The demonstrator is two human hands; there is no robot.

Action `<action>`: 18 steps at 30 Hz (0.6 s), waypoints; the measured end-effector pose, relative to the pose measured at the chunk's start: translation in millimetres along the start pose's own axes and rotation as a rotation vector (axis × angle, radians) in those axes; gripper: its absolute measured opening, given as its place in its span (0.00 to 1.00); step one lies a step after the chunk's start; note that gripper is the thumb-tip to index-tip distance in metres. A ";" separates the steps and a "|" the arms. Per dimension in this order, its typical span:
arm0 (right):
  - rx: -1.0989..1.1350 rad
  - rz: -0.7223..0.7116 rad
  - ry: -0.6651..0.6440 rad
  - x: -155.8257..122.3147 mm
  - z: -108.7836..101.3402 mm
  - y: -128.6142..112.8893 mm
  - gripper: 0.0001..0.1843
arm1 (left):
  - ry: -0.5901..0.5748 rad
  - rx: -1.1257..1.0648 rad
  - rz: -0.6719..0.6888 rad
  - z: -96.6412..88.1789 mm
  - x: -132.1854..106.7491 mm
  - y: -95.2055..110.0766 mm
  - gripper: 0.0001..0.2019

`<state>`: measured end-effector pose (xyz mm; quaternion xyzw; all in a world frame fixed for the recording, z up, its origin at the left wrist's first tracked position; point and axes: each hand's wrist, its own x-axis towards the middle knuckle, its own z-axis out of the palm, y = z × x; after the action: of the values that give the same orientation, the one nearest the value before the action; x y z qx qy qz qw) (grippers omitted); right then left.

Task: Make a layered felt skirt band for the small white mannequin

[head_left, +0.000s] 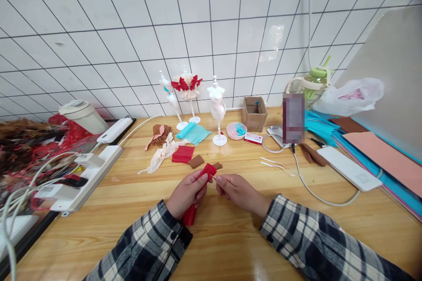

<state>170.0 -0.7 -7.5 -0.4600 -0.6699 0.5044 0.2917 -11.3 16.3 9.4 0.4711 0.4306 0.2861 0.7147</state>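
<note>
My left hand (187,193) is closed around a strip of red fabric (206,171) whose lower end hangs out below the palm. My right hand (238,191) is pinched just to the right of the fabric's top end, holding something thin that I cannot make out. Both hands hover over the wooden table (132,210) near its front middle. Both sleeves are black-and-white plaid.
Behind the hands lie red (183,154), brown (196,161), teal (194,133) and cream (163,153) fabric pieces. Three small white mannequins (217,105) stand by the tiled wall, with a cardboard box (254,113) and pink bowl (236,131). A power strip (89,175) sits left, white device (349,167) and cable right.
</note>
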 end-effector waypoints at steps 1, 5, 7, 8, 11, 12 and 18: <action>0.016 0.009 -0.005 0.0 0.5 1.3 0.32 | 0.003 -0.010 0.000 -0.4 0.1 -0.1 0.18; 0.030 0.012 0.013 -0.5 1.5 2.4 0.33 | 0.007 -0.015 -0.010 -1.8 0.3 -1.4 0.18; 0.033 0.011 0.024 -1.0 1.2 1.0 0.33 | -0.001 -0.015 -0.018 -2.4 0.5 -2.3 0.17; 0.033 0.013 0.031 -1.3 1.0 0.2 0.33 | -0.009 -0.020 -0.021 -2.6 0.6 -2.8 0.17; 0.031 0.018 0.040 -2.0 0.6 -1.7 0.33 | -0.034 -0.031 -0.037 -2.8 0.8 -4.0 0.16; 0.028 0.016 0.039 -2.2 0.6 -2.1 0.33 | -0.041 -0.029 -0.043 -2.7 0.8 -4.1 0.16; -0.019 -0.022 0.047 -2.2 1.8 -2.7 0.32 | -0.091 0.010 -0.048 -0.1 -0.2 -2.9 0.18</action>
<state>168.5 -3.7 -5.4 -0.4672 -0.6727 0.4839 0.3083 -11.5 15.1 6.8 0.4767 0.4103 0.2451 0.7378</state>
